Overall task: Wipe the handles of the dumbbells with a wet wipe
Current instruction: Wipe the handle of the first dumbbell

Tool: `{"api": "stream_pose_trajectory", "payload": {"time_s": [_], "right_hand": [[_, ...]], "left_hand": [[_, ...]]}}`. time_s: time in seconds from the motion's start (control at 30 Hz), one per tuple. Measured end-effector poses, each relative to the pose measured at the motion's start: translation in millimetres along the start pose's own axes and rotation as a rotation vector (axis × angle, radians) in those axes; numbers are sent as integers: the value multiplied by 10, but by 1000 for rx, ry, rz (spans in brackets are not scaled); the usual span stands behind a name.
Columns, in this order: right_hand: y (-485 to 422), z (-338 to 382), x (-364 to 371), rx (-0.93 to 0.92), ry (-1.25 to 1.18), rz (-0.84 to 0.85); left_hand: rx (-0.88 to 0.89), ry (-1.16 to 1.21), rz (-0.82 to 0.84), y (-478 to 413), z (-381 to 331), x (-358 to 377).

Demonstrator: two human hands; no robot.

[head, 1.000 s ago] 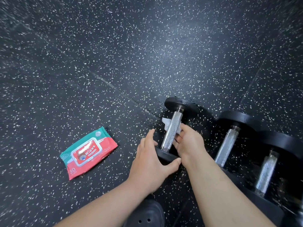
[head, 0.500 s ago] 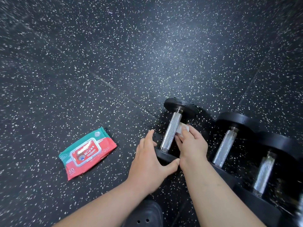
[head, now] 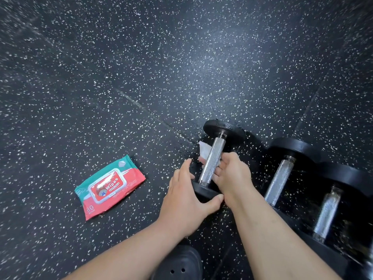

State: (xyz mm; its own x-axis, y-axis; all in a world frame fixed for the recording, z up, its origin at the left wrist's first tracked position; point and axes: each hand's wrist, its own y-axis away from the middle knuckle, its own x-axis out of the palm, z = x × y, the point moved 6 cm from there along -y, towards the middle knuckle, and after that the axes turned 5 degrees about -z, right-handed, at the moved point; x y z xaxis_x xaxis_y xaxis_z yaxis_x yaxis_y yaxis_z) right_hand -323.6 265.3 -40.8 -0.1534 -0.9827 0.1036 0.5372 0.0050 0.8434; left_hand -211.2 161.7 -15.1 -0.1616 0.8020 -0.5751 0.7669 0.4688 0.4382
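Note:
Three black dumbbells with knurled silver handles lie in a row on the floor. My left hand [head: 186,201] grips the near black end [head: 203,191] of the leftmost dumbbell. Its silver handle [head: 213,158] runs up and away from me. My right hand [head: 232,174] curls round that handle from the right and holds a white wet wipe [head: 204,150] under it. The wipe's free end sticks out on the handle's left side. The second dumbbell handle [head: 279,180] and the third dumbbell handle [head: 328,211] lie untouched to the right.
A red and green pack of wipes [head: 110,186] lies on the speckled black rubber floor [head: 161,67], left of my left hand. A black shoe [head: 179,263] shows at the bottom between my forearms. Floor seams run diagonally past the dumbbells.
My right hand slid back down the handle towards me, and the wipe now shows on the handle's left side instead of the right. My left hand stayed on the dumbbell end.

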Motion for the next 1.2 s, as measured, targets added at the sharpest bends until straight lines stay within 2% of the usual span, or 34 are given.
{"api": "stream_pose_trajectory", "payload": {"time_s": [0.1,0.23,0.3,0.43,0.5,0.7,0.77,0.87,0.93,1.0,1.2], "right_hand": [[13,1,21,39,-123,35],[6,6,-99,-36,-22,-185],[-17,-11,-118,-40,37,-212],[123,28,39,-20,74,-14],[168,42,24,-56,103,-20],[240,234,-169,-522,561,-434],[325,333,-169,-669,593,-477],[424,472,-105,-948,684,-404],[462,546,-32,-1196,896,-359],[434,574,33,-1335,1069,-310],[398,430,146,-1278,1228,-140]], "left_hand": [[-1,0,-2,-2,3,-7],[4,-3,2,9,-14,-17],[4,-5,7,11,-16,-17],[1,-7,0,7,-10,-6],[4,-7,-4,4,-9,-3],[0,-5,-2,2,0,-9],[-1,-6,-1,1,-2,-5],[5,-8,-9,-3,-6,-6],[9,-8,-10,2,-12,-10],[13,-11,-9,4,-18,-14],[10,-6,-1,-1,-17,-8]]}}
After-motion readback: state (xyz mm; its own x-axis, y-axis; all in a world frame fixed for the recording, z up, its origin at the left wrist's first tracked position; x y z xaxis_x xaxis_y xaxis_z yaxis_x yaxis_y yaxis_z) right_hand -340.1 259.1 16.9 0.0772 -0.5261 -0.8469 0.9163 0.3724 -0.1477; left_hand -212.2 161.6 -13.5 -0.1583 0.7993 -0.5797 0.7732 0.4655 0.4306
